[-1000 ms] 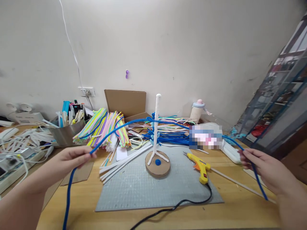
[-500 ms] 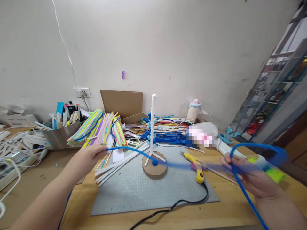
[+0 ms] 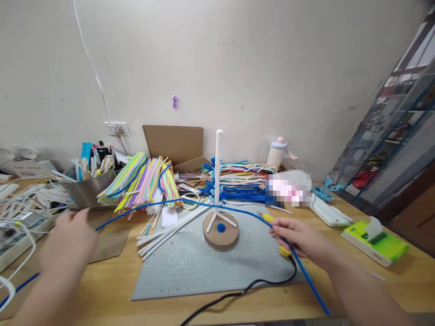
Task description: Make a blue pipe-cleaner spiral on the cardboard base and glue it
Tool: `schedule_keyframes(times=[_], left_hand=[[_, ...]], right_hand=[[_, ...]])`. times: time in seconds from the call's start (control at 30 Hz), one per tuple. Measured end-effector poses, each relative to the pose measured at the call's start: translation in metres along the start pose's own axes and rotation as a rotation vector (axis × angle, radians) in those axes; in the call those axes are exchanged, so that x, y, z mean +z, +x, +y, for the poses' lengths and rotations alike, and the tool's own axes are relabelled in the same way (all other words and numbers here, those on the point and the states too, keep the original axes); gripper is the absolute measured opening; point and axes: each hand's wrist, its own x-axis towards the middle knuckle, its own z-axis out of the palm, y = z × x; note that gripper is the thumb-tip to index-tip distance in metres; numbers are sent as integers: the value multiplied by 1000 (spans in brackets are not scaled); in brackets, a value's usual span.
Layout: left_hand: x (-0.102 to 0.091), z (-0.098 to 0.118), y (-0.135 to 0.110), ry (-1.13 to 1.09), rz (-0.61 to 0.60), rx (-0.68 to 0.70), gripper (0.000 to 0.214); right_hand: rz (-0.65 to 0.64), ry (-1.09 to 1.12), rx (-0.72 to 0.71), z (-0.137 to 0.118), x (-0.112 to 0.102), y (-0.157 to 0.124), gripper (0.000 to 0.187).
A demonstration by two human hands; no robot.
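Observation:
A long blue pipe cleaner (image 3: 152,204) spans between my two hands, arching across the front of a white upright post. My left hand (image 3: 70,240), blurred, is closed on it at the left, and one end trails beyond my wrist. My right hand (image 3: 299,235) pinches it near the right, with the other end hanging below my fingers. The white post (image 3: 218,172) stands on a round cardboard base (image 3: 220,240), its two white feet spread over a small blue ball (image 3: 221,227). Under my right hand lies a yellow hot glue gun (image 3: 284,251), partly hidden.
The base rests on a grey cutting mat (image 3: 176,276), crossed by a black cord (image 3: 244,292). White pipe cleaners (image 3: 163,240), multicoloured bundles (image 3: 149,181) and blue ones (image 3: 243,193) lie behind. A tissue pack (image 3: 374,242) is at right, a power strip (image 3: 25,244) at left.
My left hand has moved left and down, drawing the blue pipe cleaner with it. My right hand has moved inward, and the loop over it has straightened out.

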Motion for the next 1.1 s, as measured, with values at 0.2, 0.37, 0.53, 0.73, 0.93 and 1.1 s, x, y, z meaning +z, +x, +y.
schedule_keyframes(times=[0.2, 0.37, 0.53, 0.73, 0.93, 1.1], left_hand=[[-18, 191, -102, -832, -634, 326, 28], [12, 238, -139, -1051, -1033, 167, 35], [44, 241, -115, -991, -1014, 182, 12], [64, 244, -104, -1051, -1160, 89, 16], [50, 231, -96, -1163, -1107, 268, 30], [53, 221, -89, -1035, -603, 663, 22]], right_hand=[[-127, 84, -115, -36, 78, 57, 29], [-84, 109, -110, -30, 88, 103, 24], [71, 1, -106, -22, 82, 128, 20], [341, -250, -198, -14, 31, 85, 22], [482, -943, 245, 47, -33, 28, 55], [516, -975, 303, 76, -37, 34, 36]])
